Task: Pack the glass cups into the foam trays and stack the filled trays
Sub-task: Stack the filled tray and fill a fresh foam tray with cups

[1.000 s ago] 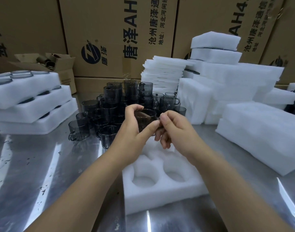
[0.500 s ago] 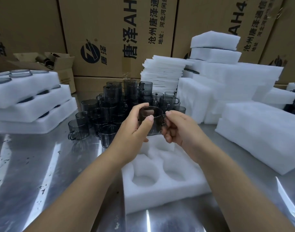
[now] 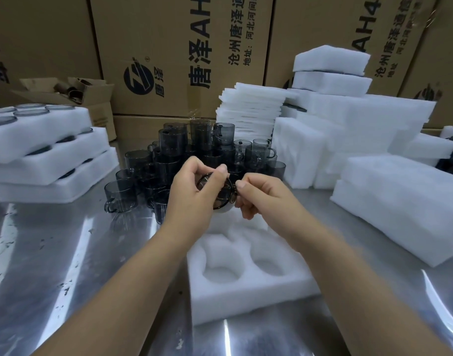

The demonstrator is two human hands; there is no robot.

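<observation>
Fingers (image 3: 221,173) of left hand (image 3: 192,196) curled round the glass cup (image 3: 220,197), thumb across its rim; right hand (image 3: 264,199) pinched its right edge, prob. the handle. Cup hung tilted, mouth toward camera, over far end of the foam tray (image 3: 246,301), near pockets unfilled. Risk: slick glass in a light grip, so a slip could drop it onto steel table (image 3: 66,253) or loose cups (image 3: 166,155) just behind & chip it

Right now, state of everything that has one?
held cup, aloft, tipped, mouth toward camera.
left hand, grips the cup's body.
right hand, pinches its handle side.
front foam tray, visible pockets empty.
left tray stack, three high, cups inside.
small carton, flaps open.
</observation>
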